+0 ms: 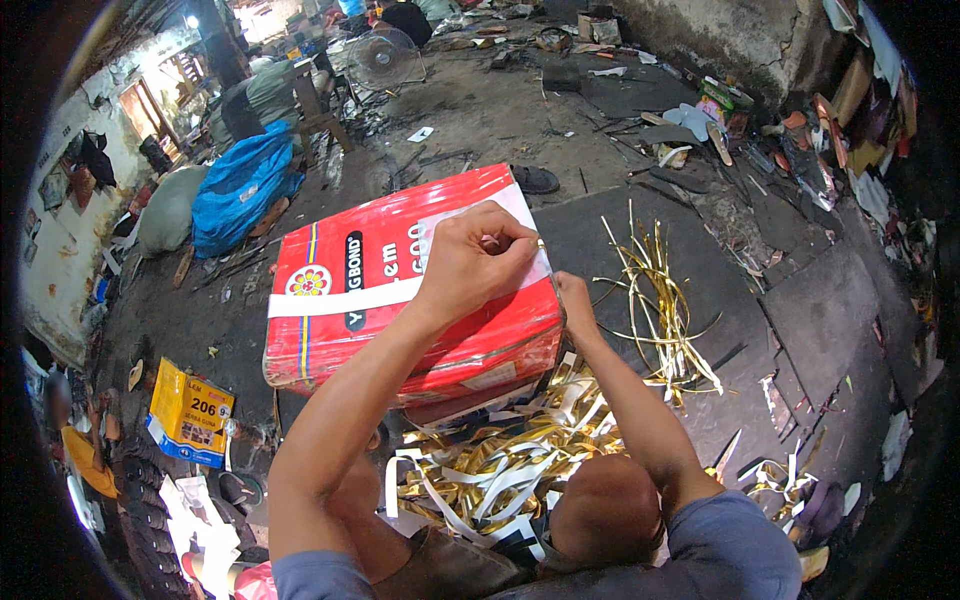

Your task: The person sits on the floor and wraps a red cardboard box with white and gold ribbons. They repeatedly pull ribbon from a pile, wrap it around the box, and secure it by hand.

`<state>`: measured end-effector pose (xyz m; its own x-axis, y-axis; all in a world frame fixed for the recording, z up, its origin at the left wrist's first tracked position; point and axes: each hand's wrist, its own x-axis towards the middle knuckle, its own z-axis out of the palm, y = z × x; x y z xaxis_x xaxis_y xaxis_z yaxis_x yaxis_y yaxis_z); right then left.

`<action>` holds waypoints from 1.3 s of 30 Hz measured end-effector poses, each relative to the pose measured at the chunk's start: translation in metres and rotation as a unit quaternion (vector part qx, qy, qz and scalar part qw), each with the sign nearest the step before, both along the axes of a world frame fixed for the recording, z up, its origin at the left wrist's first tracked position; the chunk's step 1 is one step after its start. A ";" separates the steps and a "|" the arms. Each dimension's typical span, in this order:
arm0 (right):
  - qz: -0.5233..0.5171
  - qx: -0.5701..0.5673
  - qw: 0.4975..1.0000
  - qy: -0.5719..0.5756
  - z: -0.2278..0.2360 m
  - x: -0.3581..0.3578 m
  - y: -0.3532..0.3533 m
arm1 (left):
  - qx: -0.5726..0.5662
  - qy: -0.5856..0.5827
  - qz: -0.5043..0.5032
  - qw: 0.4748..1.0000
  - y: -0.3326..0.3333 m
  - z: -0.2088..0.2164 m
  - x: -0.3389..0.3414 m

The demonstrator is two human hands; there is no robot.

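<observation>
In front of me a red cardboard box (490, 330) with printed sides sits over the dark floor. A long white strip (350, 301) lies across its top and passes beneath my left wrist. Above the box's right part, my left hand (475, 255) is closed, thumb and fingertips pinched together; what they hold is too small to name. My right hand (572, 300) is closed at the box's right edge, its fingertips hidden from view. Close to my knees, below the box, lies a tangled heap of gold and white strips (490, 485).
Thin gold strips (655, 290) lie loosely bundled right of the box. A yellow and blue carton (190, 410) is at the left, with a blue sack (240, 185) farther back. A dark sandal (535, 180) and a fan (385, 60) are beyond; scraps line the right wall.
</observation>
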<state>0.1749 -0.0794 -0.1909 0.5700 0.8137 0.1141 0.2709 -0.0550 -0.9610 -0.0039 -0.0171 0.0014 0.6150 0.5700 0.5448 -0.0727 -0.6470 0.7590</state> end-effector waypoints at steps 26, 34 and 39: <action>-0.036 0.039 0.970 -0.239 0.177 -0.008 0.029 | -0.015 -0.013 0.010 1.000 0.003 -0.011 0.006; -0.010 0.104 0.994 -0.013 0.082 -0.003 0.035 | -0.006 -0.016 0.004 1.000 0.004 -0.002 0.005; -0.016 0.070 0.996 -0.057 0.003 0.002 0.024 | -0.032 -0.002 0.014 0.999 0.003 0.000 0.003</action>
<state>0.1769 -0.0552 -0.1883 0.5716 0.7672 0.2909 0.3791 0.0675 -0.9229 -0.0009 -0.0136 0.0013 0.5959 0.6209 0.5093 -0.0593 -0.5984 0.7990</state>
